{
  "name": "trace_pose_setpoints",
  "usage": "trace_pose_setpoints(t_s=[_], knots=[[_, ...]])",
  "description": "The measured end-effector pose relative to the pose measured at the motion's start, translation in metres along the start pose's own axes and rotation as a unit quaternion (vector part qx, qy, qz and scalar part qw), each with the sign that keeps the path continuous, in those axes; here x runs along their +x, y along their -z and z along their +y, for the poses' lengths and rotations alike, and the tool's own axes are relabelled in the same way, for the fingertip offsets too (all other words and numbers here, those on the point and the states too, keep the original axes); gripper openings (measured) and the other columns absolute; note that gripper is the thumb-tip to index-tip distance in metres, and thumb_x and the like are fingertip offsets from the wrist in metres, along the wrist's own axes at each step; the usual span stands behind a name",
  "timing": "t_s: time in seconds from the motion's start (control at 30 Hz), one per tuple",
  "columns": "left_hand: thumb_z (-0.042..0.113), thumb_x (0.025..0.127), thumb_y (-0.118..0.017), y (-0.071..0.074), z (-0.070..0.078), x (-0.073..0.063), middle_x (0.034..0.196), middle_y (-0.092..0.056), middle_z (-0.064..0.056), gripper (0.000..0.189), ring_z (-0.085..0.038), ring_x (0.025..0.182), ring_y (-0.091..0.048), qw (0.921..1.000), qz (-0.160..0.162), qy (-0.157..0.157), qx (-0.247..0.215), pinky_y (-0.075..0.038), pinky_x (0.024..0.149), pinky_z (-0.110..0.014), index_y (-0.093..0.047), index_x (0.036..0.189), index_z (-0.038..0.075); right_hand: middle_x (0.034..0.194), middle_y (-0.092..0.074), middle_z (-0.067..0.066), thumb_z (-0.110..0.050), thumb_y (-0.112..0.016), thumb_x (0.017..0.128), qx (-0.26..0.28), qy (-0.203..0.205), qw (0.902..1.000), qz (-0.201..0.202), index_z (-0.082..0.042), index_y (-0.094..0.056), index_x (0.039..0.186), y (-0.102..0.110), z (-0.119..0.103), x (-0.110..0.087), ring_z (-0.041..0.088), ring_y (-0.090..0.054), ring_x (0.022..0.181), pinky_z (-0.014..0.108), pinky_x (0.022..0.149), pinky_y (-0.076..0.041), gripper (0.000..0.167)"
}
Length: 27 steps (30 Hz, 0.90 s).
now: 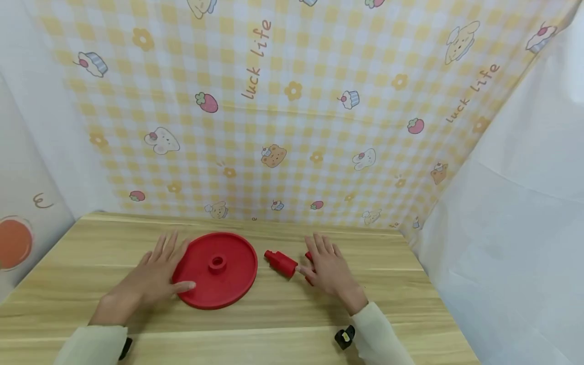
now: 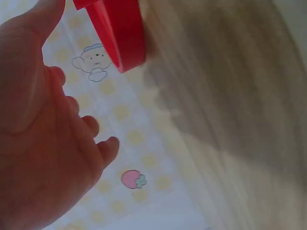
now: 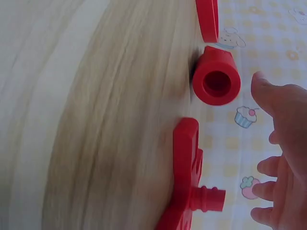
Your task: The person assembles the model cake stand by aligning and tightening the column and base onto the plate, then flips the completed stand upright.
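A round red plate-like disc [image 1: 232,284] with a raised hollow hub lies on the table. My left hand [image 1: 157,271] is above its left rim, fingers spread; whether it touches is unclear. In the left wrist view, the disc's edge [image 2: 129,38] shows beyond the thumb. To the disc's right lies a red stepped cylinder [image 1: 282,263]; the right wrist view shows its hollow end [image 3: 218,81]. My right hand [image 1: 329,271] hovers with extended fingers over a flat red piece [image 3: 184,167] with a short ribbed peg, mostly hidden in the head view. Neither hand grips anything.
The wooden table [image 1: 255,339] ends at a yellow checked cloth backdrop [image 1: 292,126] printed with cartoon animals and fruit. White cloth [image 1: 511,228] hangs along the right side. A black strap device [image 1: 344,337] sits by the right sleeve.
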State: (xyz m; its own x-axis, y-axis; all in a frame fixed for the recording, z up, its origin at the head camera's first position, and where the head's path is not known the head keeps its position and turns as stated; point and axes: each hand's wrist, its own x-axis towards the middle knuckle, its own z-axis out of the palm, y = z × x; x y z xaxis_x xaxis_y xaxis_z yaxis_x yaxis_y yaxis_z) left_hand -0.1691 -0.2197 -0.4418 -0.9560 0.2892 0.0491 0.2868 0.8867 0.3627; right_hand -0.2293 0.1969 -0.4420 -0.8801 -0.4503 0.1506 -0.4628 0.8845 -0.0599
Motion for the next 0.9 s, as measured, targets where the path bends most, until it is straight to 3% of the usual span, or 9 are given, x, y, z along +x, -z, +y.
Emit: trace_pose_setpoints(t_s=[0.27, 0.43, 0.5, 0.6, 0.7, 0.9], knots=[[0.055, 0.083, -0.072, -0.010, -0.009, 0.000, 0.158, 0.007, -0.038, 0.111, -0.060, 0.143, 0.005, 0.9935, -0.049, 0.032, -0.097, -0.011, 0.105, -0.080, -0.013, 0.155, -0.007, 0.155, -0.041, 0.015, -0.055, -0.058, 0.095, -0.002, 0.022, 0.9995, -0.021, -0.009, -0.033, 0.154, -0.004, -0.011, 0.004, 0.037, -0.040, 0.141, 0.057, 0.113, -0.035, 0.079], [0.048, 0.081, -0.076, -0.014, -0.014, 0.001, 0.154, 0.002, -0.044, 0.115, -0.065, 0.139, 0.002, 0.9895, -0.068, 0.022, -0.126, -0.012, 0.105, -0.080, -0.011, 0.151, -0.016, 0.142, -0.056, 0.012, -0.053, -0.061, 0.094, 0.005, 0.044, 0.9990, -0.012, -0.007, -0.049, 0.143, -0.007, -0.021, 0.008, 0.032, -0.053, 0.131, 0.050, 0.108, -0.044, 0.069], [0.046, 0.080, -0.078, -0.014, -0.014, 0.002, 0.153, -0.001, -0.046, 0.117, -0.066, 0.138, 0.000, 0.9876, -0.078, 0.014, -0.135, -0.012, 0.106, -0.079, -0.010, 0.149, -0.020, 0.132, -0.063, 0.010, -0.054, -0.062, 0.093, 0.001, 0.048, 0.9988, -0.009, -0.008, -0.055, 0.137, -0.010, -0.026, 0.011, 0.028, -0.060, 0.121, 0.046, 0.102, -0.049, 0.064], [0.042, 0.079, -0.080, -0.013, -0.015, 0.002, 0.152, -0.001, -0.047, 0.120, -0.067, 0.137, 0.000, 0.9843, -0.093, 0.002, -0.150, -0.012, 0.107, -0.078, -0.006, 0.146, -0.024, 0.110, -0.071, 0.004, -0.055, -0.066, 0.090, -0.009, 0.050, 0.9987, -0.005, -0.011, -0.060, 0.130, -0.013, -0.032, 0.015, 0.019, -0.067, 0.096, 0.036, 0.081, -0.056, 0.060], [0.040, 0.077, -0.082, -0.013, -0.015, 0.003, 0.152, 0.001, -0.047, 0.123, -0.065, 0.138, 0.001, 0.9810, -0.104, 0.000, -0.164, -0.013, 0.107, -0.077, -0.003, 0.145, -0.025, 0.092, -0.070, 0.000, -0.051, -0.070, 0.088, -0.011, 0.043, 0.9990, -0.010, -0.013, -0.061, 0.127, -0.015, -0.036, 0.018, 0.011, -0.059, 0.074, 0.027, 0.063, -0.050, 0.055], [0.040, 0.077, -0.083, -0.014, -0.015, 0.005, 0.152, 0.002, -0.046, 0.123, -0.064, 0.139, 0.003, 0.9798, -0.109, 0.000, -0.168, -0.012, 0.108, -0.077, -0.004, 0.145, -0.026, 0.091, -0.069, 0.000, -0.041, -0.073, 0.089, 0.013, 0.020, 0.9995, -0.021, -0.011, -0.062, 0.125, -0.016, -0.039, 0.021, 0.009, -0.054, 0.069, 0.025, 0.061, -0.047, 0.048]])
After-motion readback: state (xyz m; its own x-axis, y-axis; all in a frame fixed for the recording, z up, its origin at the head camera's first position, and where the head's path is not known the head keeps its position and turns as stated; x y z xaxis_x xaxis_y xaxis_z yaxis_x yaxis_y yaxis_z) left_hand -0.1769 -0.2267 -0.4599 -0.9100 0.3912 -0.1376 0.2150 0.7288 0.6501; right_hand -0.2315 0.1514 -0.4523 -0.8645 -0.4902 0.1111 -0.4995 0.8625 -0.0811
